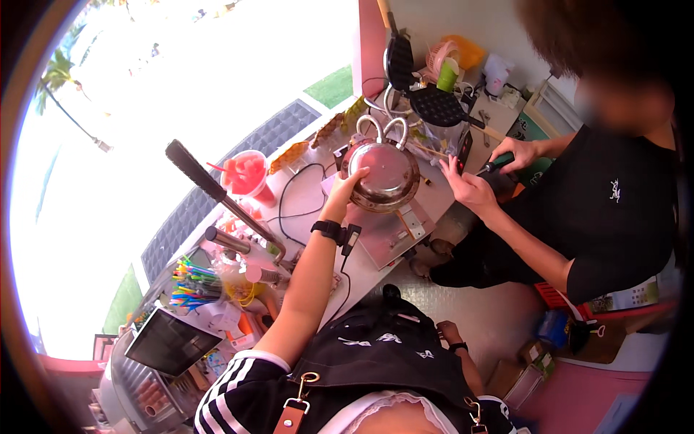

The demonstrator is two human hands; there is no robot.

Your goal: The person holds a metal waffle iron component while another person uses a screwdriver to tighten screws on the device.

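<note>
My left hand (343, 192), a dark band on its wrist, grips the near-left rim of a round, shiny metal pan-like part (384, 172). Its thumb lies over the rim; the other fingers are hidden behind. Two curved metal tubes (382, 127) rise from the far side of this part. Below it, a flat metal-topped box (387, 242) lies at the table's edge. My right hand (450, 333) hangs low beside my dark apron, away from the table; its fingers are too small and blurred to read.
A co-worker at the right holds a green-and-black screwdriver (499, 162). Behind the metal part, an opened black waffle iron (438, 105) has wooden handles. A pink drink cup (248, 173), a tall lever press (217, 192), colourful straws (194, 283) and a black cable (282, 210) occupy the left side.
</note>
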